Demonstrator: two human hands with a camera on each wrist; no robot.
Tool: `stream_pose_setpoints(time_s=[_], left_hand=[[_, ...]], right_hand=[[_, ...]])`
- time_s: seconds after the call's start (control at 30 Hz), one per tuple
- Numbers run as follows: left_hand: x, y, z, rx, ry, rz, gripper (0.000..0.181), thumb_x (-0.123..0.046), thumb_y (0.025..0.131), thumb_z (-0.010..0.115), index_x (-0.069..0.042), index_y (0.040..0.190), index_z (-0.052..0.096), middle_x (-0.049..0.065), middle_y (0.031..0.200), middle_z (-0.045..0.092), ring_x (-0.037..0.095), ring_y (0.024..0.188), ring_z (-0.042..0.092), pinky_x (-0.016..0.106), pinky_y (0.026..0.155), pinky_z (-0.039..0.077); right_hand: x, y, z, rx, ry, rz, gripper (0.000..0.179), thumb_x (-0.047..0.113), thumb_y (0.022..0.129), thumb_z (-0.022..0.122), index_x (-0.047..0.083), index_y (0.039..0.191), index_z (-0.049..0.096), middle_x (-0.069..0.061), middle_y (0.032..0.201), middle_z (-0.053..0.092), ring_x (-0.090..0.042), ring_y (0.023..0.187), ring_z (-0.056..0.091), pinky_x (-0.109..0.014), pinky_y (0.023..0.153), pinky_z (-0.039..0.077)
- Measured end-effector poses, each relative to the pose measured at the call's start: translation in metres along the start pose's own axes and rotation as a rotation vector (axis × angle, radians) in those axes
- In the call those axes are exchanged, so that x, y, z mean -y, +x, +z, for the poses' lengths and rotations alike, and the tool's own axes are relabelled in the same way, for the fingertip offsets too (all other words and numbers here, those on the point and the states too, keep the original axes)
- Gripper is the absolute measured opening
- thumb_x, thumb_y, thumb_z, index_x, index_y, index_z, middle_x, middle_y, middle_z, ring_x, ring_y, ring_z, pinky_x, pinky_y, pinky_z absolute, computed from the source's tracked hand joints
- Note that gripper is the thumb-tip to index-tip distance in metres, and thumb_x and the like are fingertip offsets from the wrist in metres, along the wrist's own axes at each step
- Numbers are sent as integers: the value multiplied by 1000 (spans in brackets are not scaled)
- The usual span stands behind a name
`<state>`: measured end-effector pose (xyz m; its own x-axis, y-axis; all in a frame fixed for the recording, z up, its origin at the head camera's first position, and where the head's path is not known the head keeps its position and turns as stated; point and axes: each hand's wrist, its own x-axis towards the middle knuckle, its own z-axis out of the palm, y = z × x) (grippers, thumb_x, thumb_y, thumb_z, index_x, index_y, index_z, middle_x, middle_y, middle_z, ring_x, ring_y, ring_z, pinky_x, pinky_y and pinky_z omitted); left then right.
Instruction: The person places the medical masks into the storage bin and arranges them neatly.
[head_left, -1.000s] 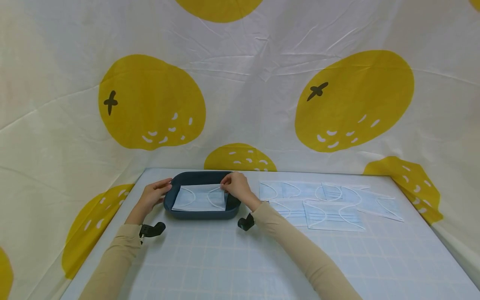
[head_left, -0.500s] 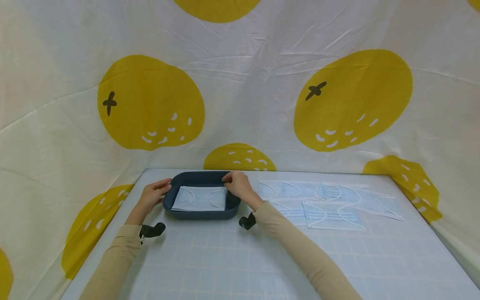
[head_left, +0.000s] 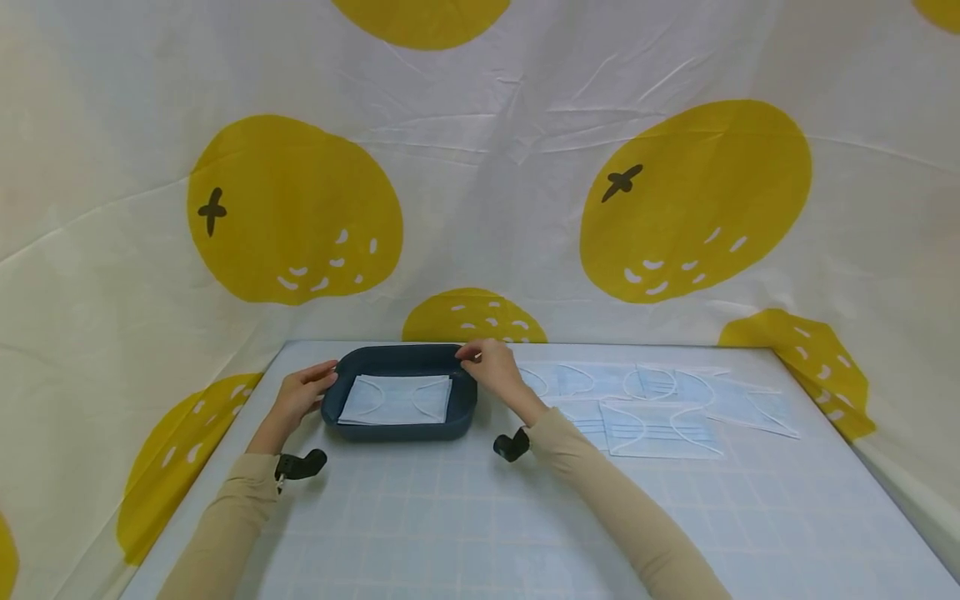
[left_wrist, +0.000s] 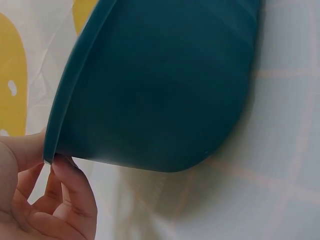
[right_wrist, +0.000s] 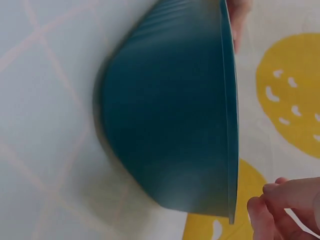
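Your left hand (head_left: 300, 393) pinches the rim of the dark blue tray (head_left: 401, 432), left of frame centre, masks (head_left: 393, 401) inside; your right hand (head_left: 495, 367), fingers curled around nothing, hovers by its upper right corner.

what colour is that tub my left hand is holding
Plain dark teal: the tub shows it best in the left wrist view.

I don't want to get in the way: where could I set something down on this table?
The table is bare in front of the tray, between the left sleeve and right sleeve, and to the latter's right, in front of the loose masks. Farther back is crowded: the left hand grips the tray, the right hand hovers nearby, and those masks overlap.
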<state>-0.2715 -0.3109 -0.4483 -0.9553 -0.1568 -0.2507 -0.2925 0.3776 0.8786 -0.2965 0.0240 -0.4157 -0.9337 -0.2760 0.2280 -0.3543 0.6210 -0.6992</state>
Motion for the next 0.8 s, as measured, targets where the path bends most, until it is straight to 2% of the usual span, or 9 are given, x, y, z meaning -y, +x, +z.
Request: stream_pose_setpoints(time_s=[0.17,0.33,0.63,0.8], left_hand=[[-1,-1,1,-20,2,-7,51,-30,101,48,-15,148,37,18,151,38,32,126,44,43,102,45],[0,-2,2,-25,10,-10,51,-30,101,48,-14,148,37,17,152,37,31,126,44,42,101,45],[1,-3,2,-16,11,13,51,-31,102,46,-14,149,35,18,153,36,33,129,41,47,107,41],[0,-3,2,-21,10,8,52,-31,101,47,-14,149,36,17,153,36,32,129,42,46,105,42]], right_hand=[[-7,-7,-11,-19,18,23,13,7,88,67,8,99,75,-6,100,74,-23,87,68,-32,75,58],[-16,-15,-19,-52,-10,41,11,9,87,68,9,96,75,-5,97,74,-21,85,68,-32,76,57],[-26,-31,-41,-106,1,-7,10,7,86,69,9,94,75,-6,97,74,-22,84,68,-35,75,56],[-32,-39,-53,-114,9,-30,11,7,86,69,7,96,75,-7,97,74,-22,83,69,-35,72,56]])
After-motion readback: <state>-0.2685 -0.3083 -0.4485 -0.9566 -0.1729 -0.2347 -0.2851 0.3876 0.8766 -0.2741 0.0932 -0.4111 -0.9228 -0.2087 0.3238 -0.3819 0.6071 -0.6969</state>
